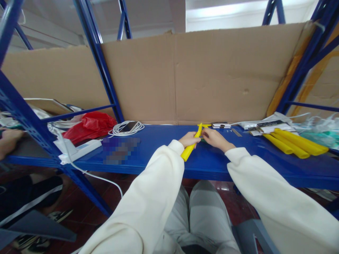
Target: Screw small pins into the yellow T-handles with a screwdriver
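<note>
The left hand (pixel 190 139), at the centre of the frame, is closed around a yellow tube (pixel 188 151), its fingers wrapped about the middle. The tube slants: its wide end points toward the lower left, and its narrow, curved tip rises toward the top of the frame, above the hand. The right hand (pixel 214 138), just right of centre, is close beside the tube's upper part, thumb and fingers drawn together; whether they pinch something small I cannot tell. A bit of green shows under them, too small to make out. A thin yellow piece (pixel 208 125) shows just above the hands, behind the tip; whether it joins the tube I cannot tell.

Both hands are over a blue table (pixel 159 151). Right of them lie a small black-and-white pack (pixel 221 125) and a flat metal strip (pixel 236 132). At the right of the frame more yellow tubes (pixel 295 141) lie side by side, near some packets (pixel 275 124) and clear plastic (pixel 321 128).

Left of centre a coiled white cable (pixel 119 129) lies around a dark flat object (pixel 129 126); further left are a red bag (pixel 91 126) and a white power strip (pixel 88 147). Cardboard (pixel 225 74) stands along the back. At the far left edge another person's hand (pixel 10 141) shows.
</note>
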### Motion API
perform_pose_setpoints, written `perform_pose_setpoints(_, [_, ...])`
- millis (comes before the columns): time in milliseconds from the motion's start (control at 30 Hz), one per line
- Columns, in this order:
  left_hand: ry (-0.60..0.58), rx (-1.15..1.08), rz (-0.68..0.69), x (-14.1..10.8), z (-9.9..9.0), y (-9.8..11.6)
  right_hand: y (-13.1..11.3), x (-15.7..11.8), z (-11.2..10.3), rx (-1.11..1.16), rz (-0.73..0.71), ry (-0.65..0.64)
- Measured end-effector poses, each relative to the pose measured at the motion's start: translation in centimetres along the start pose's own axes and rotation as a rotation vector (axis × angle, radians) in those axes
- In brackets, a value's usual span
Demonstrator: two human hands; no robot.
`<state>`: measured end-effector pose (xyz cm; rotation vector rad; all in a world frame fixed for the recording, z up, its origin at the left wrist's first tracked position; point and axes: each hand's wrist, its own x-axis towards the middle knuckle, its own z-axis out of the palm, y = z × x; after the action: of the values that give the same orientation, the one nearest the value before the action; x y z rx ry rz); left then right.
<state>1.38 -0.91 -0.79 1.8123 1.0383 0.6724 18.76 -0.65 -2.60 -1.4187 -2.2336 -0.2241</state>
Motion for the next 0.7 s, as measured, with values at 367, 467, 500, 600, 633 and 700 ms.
perform_pose_setpoints(367, [0.076,-0.015,-0.014,0.0,-0.4,-0.1,1.3,0.2,0.9,0.062,-0.063,0.17])
perform_pose_setpoints(467, [0.088,-0.014,-0.035,-0.2,-0.4,0.1,2.3,0.3,0.3,0.09,0.04,0.258])
perform_pose_setpoints(500, [0.09,-0.014,-0.039,-0.2,-0.4,0.1,2.8,0.3,-0.1,0.091,0.111,0.294])
perform_pose_setpoints(600, [0.096,-0.017,-0.041,-0.2,-0.4,0.0,5.5,-0.2,-1.3,0.057,0.4,0.406])
perform_pose_setpoints(633, [0.099,-0.019,-0.04,-0.2,-0.4,0.0,6.7,-0.6,-1.7,0.033,0.49,0.426])
perform_pose_setpoints(700, [0.104,-0.022,-0.038,-0.2,-0.5,-0.1,9.1,-1.4,-2.3,-0.026,0.673,0.381])
